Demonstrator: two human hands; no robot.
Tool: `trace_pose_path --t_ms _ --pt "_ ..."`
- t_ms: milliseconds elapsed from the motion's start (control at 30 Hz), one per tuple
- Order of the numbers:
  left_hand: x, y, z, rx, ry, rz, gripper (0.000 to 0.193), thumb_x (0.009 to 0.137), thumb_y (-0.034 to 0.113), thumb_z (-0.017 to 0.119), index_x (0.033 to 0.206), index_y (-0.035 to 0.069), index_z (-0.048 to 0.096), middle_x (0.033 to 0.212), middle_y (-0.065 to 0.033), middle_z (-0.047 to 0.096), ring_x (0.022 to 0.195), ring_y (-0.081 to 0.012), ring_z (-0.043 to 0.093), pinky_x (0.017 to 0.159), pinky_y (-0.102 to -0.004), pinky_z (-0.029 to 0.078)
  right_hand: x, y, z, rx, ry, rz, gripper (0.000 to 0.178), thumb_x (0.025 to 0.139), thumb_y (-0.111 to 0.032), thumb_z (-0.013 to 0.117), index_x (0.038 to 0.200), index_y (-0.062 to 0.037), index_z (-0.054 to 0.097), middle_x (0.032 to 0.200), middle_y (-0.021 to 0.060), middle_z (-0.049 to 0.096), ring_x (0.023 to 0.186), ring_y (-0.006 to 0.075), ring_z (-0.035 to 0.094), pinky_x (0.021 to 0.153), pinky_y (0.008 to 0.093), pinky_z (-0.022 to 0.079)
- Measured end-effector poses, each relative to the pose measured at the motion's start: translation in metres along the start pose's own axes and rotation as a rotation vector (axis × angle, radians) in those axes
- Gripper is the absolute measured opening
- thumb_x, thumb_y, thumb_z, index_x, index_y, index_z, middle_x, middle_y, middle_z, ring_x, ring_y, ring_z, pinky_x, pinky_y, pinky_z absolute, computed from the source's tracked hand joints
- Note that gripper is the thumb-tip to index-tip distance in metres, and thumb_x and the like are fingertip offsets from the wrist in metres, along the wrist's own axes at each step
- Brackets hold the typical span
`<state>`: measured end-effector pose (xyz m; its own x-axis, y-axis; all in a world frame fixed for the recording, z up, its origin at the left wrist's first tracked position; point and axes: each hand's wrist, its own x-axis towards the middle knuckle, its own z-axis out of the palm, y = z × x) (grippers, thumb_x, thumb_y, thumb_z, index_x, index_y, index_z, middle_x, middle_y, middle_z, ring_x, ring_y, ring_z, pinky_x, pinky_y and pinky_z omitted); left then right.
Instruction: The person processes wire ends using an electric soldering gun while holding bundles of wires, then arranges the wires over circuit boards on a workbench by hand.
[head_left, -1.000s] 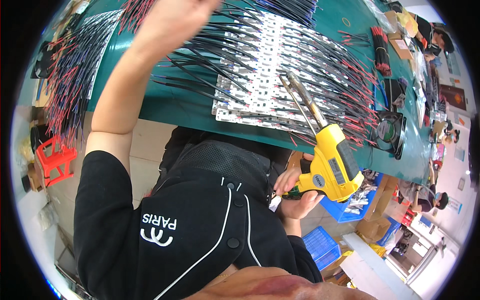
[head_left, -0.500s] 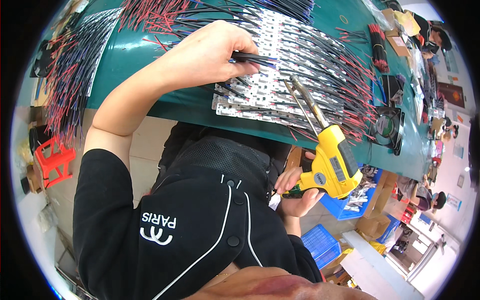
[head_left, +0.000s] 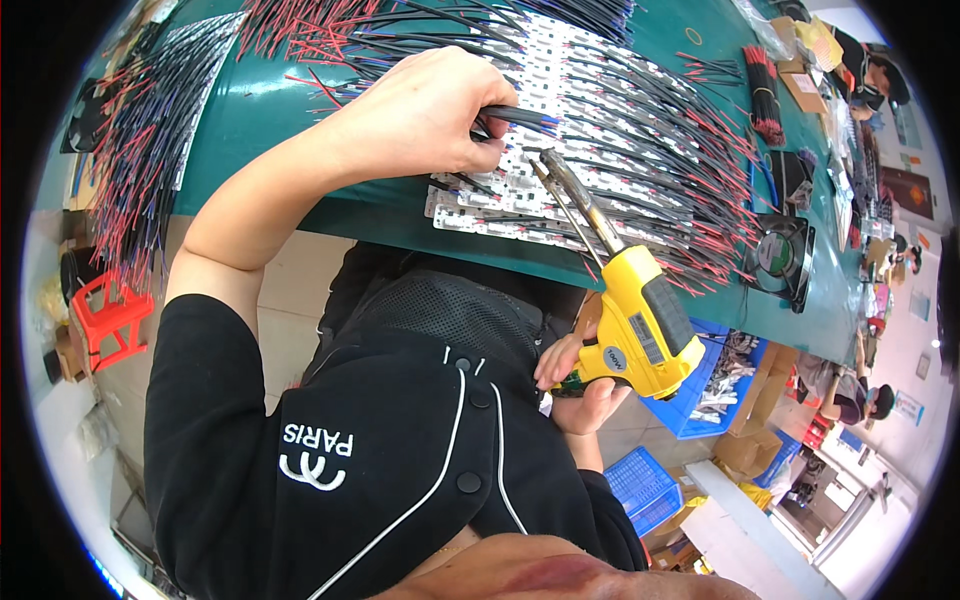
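Note:
My left hand (head_left: 420,115) rests on the green table (head_left: 280,110) and pinches a black wire (head_left: 525,115) over a row of white circuit strips (head_left: 560,190). My right hand (head_left: 575,385) is below the table edge, closed around the handle of a yellow soldering gun (head_left: 640,320). The gun's metal tip (head_left: 550,165) points up and ends on the strips just right of my left fingers. Many black and red wires (head_left: 650,110) fan out from the strips.
More red and black wire bundles (head_left: 140,150) lie at the table's left end. A small black fan (head_left: 775,255) sits at the right. Blue crates (head_left: 650,485), cardboard boxes (head_left: 750,450) and a red stool (head_left: 110,315) stand on the floor. Other people sit far right.
My left hand came down from the far side of the table to the strips and took hold of a black wire. The soldering gun's tip moved up and left toward it.

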<state>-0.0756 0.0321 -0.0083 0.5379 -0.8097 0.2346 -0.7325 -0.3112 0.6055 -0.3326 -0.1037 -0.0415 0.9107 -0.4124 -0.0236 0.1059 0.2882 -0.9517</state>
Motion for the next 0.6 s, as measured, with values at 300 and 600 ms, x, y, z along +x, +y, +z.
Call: trace_pose_path --t_ms 300,600 --pt "-0.0008 0.0016 0.0009 0.028 -0.006 0.003 0.019 0.061 0.007 0.066 0.074 -0.002 0.056 0.069 -0.012 0.058 0.064 -0.0272 0.057 0.059 -0.0328 0.045 0.0001 -0.0008 0.0004 -0.006 -0.001 0.021 0.06 0.083 -0.049 0.059 0.107 0.0026 0.039 0.061 0.008 0.049 0.048 0.0164 0.048 0.045 0.0273 0.043" --pt "-0.0009 0.0042 0.0038 0.047 -0.028 -0.049 0.02 0.06 0.007 0.066 0.075 -0.001 0.056 0.069 -0.012 0.057 0.065 -0.0286 0.057 0.059 -0.0345 0.045 0.0012 -0.0008 -0.0007 -0.02 0.005 0.03 0.061 0.082 -0.046 0.061 0.108 0.0043 0.04 0.062 0.0084 0.05 0.047 0.0167 0.049 0.045 0.0271 0.043"
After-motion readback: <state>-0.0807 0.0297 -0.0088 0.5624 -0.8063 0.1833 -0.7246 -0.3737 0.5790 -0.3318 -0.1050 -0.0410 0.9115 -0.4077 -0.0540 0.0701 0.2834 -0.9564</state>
